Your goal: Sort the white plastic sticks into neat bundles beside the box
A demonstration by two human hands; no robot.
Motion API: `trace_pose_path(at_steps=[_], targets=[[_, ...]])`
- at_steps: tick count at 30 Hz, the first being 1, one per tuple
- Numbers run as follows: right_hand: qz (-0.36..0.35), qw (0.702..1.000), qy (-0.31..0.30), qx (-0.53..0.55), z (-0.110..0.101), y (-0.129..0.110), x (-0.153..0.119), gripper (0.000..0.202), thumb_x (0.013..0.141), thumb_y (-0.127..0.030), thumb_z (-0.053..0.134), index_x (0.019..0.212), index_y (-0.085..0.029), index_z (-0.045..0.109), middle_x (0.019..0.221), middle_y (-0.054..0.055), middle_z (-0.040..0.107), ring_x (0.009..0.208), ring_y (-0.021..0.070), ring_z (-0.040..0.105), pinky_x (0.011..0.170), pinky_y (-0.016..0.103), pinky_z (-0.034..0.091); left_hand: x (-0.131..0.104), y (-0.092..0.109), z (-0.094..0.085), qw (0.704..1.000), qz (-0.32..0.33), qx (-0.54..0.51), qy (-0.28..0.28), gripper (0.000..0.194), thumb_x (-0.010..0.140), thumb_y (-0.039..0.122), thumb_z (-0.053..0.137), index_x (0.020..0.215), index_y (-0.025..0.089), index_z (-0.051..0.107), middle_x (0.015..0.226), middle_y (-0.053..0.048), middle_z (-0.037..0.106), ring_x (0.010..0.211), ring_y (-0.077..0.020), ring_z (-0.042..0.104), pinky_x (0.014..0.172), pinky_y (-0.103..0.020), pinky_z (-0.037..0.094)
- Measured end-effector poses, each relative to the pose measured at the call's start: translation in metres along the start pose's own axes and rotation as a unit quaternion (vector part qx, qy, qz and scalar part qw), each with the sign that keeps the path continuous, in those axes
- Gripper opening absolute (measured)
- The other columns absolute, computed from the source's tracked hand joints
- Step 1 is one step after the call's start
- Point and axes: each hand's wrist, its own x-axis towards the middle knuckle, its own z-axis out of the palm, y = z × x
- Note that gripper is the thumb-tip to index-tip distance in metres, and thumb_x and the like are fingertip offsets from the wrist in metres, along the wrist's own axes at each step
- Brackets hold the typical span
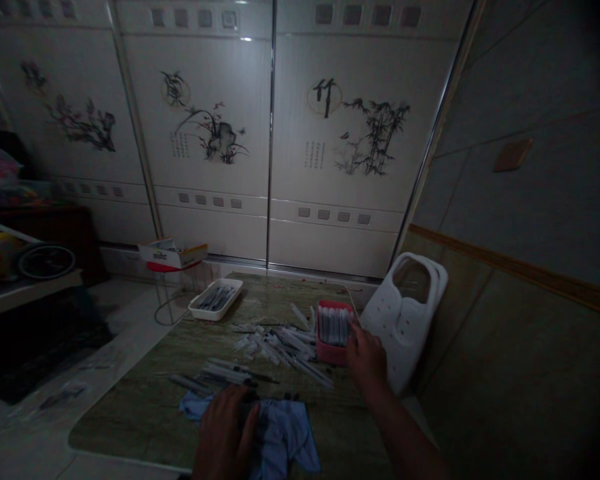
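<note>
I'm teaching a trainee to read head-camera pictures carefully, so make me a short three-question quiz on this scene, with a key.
1. True or false: the red container is nearer the right hand than the white tray is.
2. Fill in the missing word: the left hand is over a blue ____.
3. Where does the loose pile of pen-like sticks lie? A) on the floor; B) on the table; C) on the red stool.

Key: 1. true; 2. cloth; 3. B.
</note>
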Motion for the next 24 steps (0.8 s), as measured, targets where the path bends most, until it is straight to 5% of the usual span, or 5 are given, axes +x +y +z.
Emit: trace_pose_path(at_steps=[8, 24], targets=[[0.028, 0.992, -0.094, -0.085, 0.014, -0.023, 0.001, 0.045, 0.094, -0.030, 0.044, 0.133, -0.022, 0.064, 0.127, 0.015, 0.068, 0.118, 0.0344, 0.055, 0.094, 0.045, 0.037, 0.001, 0.006, -0.005, 0.999, -0.013, 0.007, -0.029, 0.033, 0.093, 0.037, 0.059, 0.123, 0.025, 0.060, 0.122, -0.007, 0.065, 0.116, -0.0272, 0.059, 0.099, -0.047, 0.046], [0.021, 0.992, -0.066, -0.102, 0.009, -0.009, -0.011, 0.034, 0.098, -0.033, 0.045, 0.113, -0.025, 0.074, 0.120, 0.010, 0.070, 0.114, 0.0292, 0.055, 0.092, 0.042, 0.038, -0.001, 0.001, -0.004, 1.000, 0.024, 0.002, -0.011, 0.035, 0.092, 0.037, 0.060, 0.125, 0.024, 0.059, 0.123, -0.009, 0.066, 0.119, -0.0282, 0.058, 0.099, -0.047, 0.046]])
